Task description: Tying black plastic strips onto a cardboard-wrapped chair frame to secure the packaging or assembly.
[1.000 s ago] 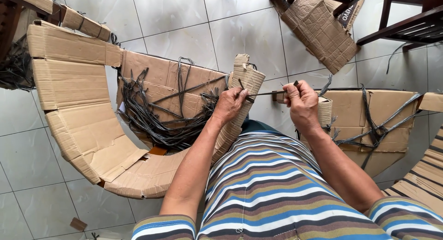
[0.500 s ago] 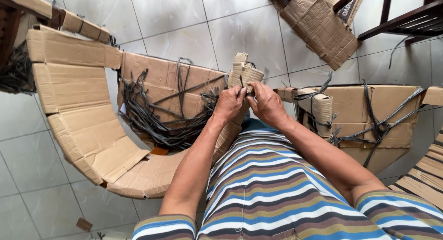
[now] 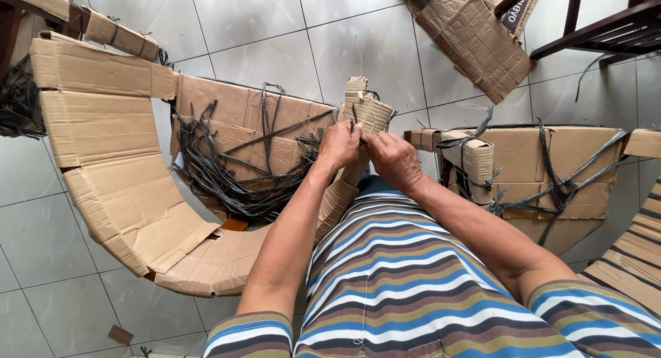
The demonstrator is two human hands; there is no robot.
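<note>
My left hand [image 3: 339, 145] and my right hand [image 3: 393, 158] meet at the top of a cardboard-wrapped piece [image 3: 367, 110] that stands upright in front of me. Both pinch at a dark plastic strap on that wrapping; the strap itself is mostly hidden by my fingers. Just left of the hands lies a tangle of dark straps [image 3: 234, 172] on a large curved cardboard-wrapped part [image 3: 110, 165]. My striped shirt [image 3: 406, 282] fills the lower middle of the view.
A second cardboard-wrapped piece bound with dark straps [image 3: 544, 172] sits at the right. A loose folded cardboard sheet [image 3: 475, 38] lies on the white tiled floor [image 3: 289, 41] near dark wooden furniture legs [image 3: 599, 27]. Wooden slats [image 3: 637, 261] show at the lower right.
My right hand, which was out to the right pulling a strap taut, has come left and now meets my left hand at the top of the wrapped piece.
</note>
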